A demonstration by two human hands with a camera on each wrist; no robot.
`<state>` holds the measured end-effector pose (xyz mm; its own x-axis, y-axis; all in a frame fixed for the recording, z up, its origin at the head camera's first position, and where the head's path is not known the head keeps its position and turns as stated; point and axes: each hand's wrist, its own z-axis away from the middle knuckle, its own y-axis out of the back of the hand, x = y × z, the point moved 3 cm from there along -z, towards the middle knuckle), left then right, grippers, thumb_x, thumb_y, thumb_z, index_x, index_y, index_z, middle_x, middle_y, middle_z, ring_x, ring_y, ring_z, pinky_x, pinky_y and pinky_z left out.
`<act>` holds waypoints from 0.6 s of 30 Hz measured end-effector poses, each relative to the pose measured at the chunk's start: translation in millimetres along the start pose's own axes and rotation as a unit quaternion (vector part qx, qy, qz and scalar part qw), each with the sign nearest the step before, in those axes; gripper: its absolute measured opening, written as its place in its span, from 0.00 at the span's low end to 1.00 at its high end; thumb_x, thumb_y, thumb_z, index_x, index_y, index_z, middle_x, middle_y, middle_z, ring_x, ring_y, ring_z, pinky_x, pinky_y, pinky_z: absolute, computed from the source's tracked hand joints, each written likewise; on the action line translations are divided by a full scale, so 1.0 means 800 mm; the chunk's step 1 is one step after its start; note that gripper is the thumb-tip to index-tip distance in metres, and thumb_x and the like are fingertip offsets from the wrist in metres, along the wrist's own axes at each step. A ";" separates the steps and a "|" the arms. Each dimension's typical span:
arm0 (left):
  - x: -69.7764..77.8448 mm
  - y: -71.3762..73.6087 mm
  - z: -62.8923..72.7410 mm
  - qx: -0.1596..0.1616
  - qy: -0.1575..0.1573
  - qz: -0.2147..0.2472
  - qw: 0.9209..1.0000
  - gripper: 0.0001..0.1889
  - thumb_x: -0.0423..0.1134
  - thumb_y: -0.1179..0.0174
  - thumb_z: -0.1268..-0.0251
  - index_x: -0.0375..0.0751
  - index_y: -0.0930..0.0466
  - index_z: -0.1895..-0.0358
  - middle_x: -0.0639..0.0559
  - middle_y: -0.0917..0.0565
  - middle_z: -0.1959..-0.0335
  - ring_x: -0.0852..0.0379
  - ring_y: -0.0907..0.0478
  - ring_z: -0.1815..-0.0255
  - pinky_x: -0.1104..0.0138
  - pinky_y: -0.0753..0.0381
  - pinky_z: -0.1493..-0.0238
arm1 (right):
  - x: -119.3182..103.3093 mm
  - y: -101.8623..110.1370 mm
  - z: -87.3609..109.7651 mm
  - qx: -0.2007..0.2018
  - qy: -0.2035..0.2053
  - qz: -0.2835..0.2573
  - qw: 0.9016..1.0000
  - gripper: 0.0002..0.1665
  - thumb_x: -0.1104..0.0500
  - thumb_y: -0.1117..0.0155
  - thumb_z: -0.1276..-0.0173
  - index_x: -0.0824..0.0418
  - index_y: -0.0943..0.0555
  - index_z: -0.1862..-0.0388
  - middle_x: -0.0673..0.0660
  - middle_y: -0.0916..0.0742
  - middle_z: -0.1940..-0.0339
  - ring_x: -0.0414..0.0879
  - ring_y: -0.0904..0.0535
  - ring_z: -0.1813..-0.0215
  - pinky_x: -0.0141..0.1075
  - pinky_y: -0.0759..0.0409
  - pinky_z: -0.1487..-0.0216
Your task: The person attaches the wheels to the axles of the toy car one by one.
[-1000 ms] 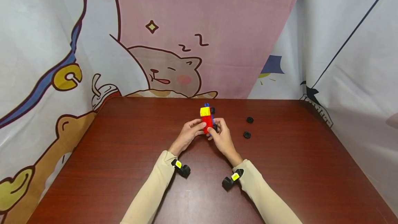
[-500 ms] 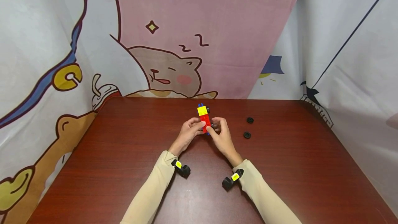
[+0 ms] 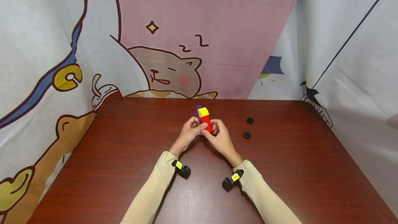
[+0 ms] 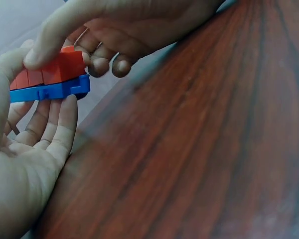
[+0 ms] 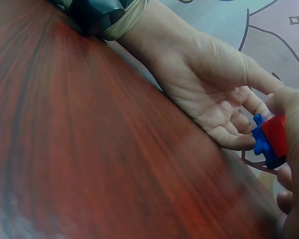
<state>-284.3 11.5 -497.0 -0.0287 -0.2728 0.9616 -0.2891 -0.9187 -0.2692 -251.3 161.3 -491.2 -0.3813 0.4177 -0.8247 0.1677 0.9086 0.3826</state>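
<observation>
A toy car (image 3: 204, 113) of yellow and red bricks on a blue base is held above the table in the head view. My left hand (image 3: 188, 131) grips it from the left, thumb on the red part. On the other side my right hand (image 3: 222, 139) pinches its near end. The left wrist view shows the red bricks (image 4: 65, 68) over the blue base (image 4: 50, 91), left fingers beneath. In the right wrist view a blue peg (image 5: 259, 118) juts from the base. The far side of the car is hidden from the head view.
Two loose black wheels, one farther (image 3: 250, 120) and one nearer (image 3: 247, 135), lie on the brown table (image 3: 280, 168) to the right of my hands. Behind the table hangs a printed cloth (image 3: 242, 37). Each wrist wears a small black camera.
The car has turned and tilted in my hands: its black wheels on the right have gone out of sight, and its blue left side now shows. The loose wheels stay put.
</observation>
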 end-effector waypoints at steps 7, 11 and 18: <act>0.001 0.000 0.000 0.003 0.009 0.010 1.000 0.05 0.35 0.43 0.27 0.42 0.25 0.64 0.55 0.19 0.71 0.60 0.20 0.70 0.69 0.17 0.64 | 0.002 0.001 -0.001 0.024 -0.037 0.019 0.999 0.18 0.56 0.28 0.37 0.63 0.22 0.55 0.55 0.20 0.72 0.41 0.26 0.70 0.27 0.27 0.68; 0.001 0.000 -0.001 0.004 0.017 0.029 0.999 0.06 0.36 0.47 0.25 0.41 0.24 0.64 0.52 0.20 0.71 0.59 0.21 0.71 0.69 0.17 0.65 | 0.001 0.002 -0.001 0.033 -0.050 0.001 0.998 0.17 0.56 0.30 0.35 0.65 0.22 0.55 0.57 0.18 0.71 0.41 0.25 0.69 0.27 0.27 0.67; -0.001 0.001 -0.002 0.009 0.017 0.040 0.999 0.05 0.35 0.48 0.24 0.39 0.24 0.62 0.52 0.21 0.67 0.60 0.20 0.68 0.68 0.16 0.63 | 0.000 0.003 0.000 0.058 -0.060 -0.043 0.996 0.17 0.56 0.33 0.31 0.67 0.20 0.50 0.61 0.15 0.66 0.40 0.22 0.66 0.26 0.26 0.66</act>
<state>-285.9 11.4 -497.6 -0.0845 -0.3366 0.9378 -0.2668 -0.8992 -0.3468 -251.1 163.5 -490.1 -0.2887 0.3298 -0.8988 0.2448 0.9330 0.2637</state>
